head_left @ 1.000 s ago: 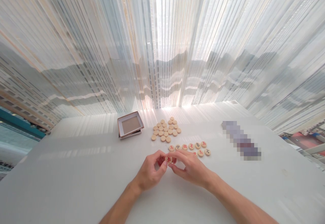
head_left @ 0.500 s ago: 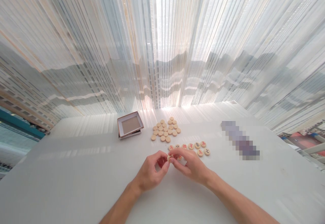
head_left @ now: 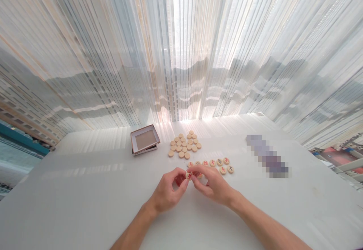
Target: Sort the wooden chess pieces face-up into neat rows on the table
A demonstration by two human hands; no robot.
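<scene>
Between my two hands is a round wooden Chinese chess piece, its red-marked face showing. My left hand pinches it from the left with thumb and forefinger. The fingertips of my right hand close on its right side. Just beyond my right hand lie face-up Chinese chess pieces in two rows, marked in red or dark characters; my right fingers partly cover the nearer row. Farther back, a loose cluster of plain-sided pieces shows no characters.
An open shallow box stands at the back left, stacked on another box part. On the right lies a pixelated, blurred object. A white table carries everything, and a striped sheer curtain hangs along its far edge.
The held piece has turned between my fingers, so its red character now shows where a plain surface was visible. Both hands stay in nearly the same place.
</scene>
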